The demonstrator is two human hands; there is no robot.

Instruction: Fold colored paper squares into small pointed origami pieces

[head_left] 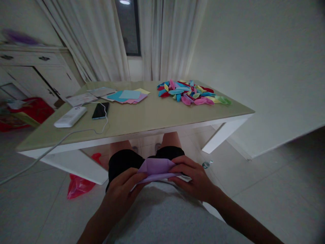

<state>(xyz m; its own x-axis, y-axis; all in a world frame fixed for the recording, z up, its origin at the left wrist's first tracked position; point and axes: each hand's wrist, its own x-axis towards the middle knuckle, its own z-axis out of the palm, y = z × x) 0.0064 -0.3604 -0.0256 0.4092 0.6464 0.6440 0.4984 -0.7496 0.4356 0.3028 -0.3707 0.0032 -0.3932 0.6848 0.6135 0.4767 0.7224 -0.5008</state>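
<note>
A sheet of purple paper (157, 166), partly folded, is held low over my lap, in front of the table edge. Its left end is pinched in my left hand (125, 184), and the right end sits between the fingers and thumb of my right hand (191, 176). Along the near side runs a raised folded strip, and the far corners slant inward. A pale edge of the paper shows under my right fingers. Both thumbs are partly hidden by the paper.
On the table (142, 117) lie a pile of colourful folded paper pieces (188, 92), a stack of coloured paper sheets (129, 95), a black phone (101, 110) and a white power bank (70, 117) with a cable (73, 132). A red plastic bag (80, 185) rests on the floor.
</note>
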